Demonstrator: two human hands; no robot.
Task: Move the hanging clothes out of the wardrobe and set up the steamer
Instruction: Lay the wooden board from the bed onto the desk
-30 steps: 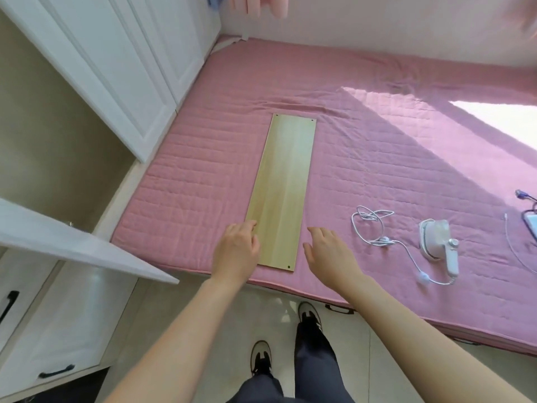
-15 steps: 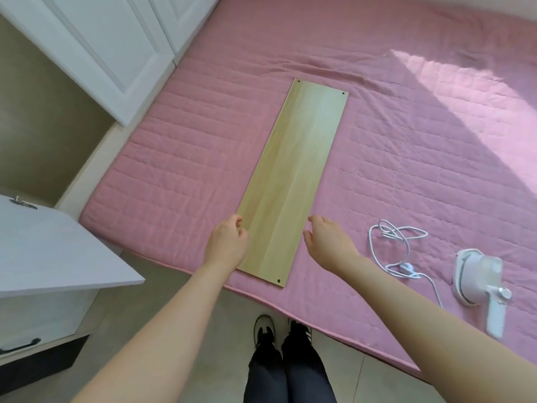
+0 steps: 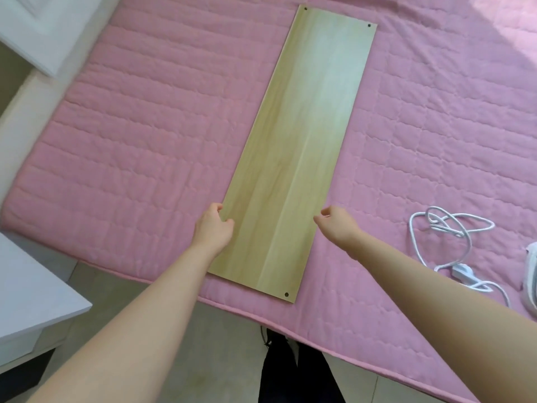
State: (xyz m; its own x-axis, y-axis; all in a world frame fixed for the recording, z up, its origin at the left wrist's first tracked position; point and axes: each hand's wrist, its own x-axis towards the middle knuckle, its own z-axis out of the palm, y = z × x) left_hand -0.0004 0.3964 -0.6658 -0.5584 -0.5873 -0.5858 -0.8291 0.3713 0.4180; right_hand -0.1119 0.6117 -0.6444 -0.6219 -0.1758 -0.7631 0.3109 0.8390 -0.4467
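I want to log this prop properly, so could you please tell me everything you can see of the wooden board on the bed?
The wooden board is a long, thin, pale rectangular panel with a light wood grain and small dark holes at the three visible corners. It lies flat on the pink quilted bed cover, its near end close to the bed's edge. The left hand grips its left edge and hides the fourth corner; the right hand is at its right edge, contact unclear.

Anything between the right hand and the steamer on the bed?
Nothing solid. The right hand sits at the board's right edge; the steamer lies further right, cut off by the frame edge. Only its own white cord lies coiled on the pink bed cover between them.
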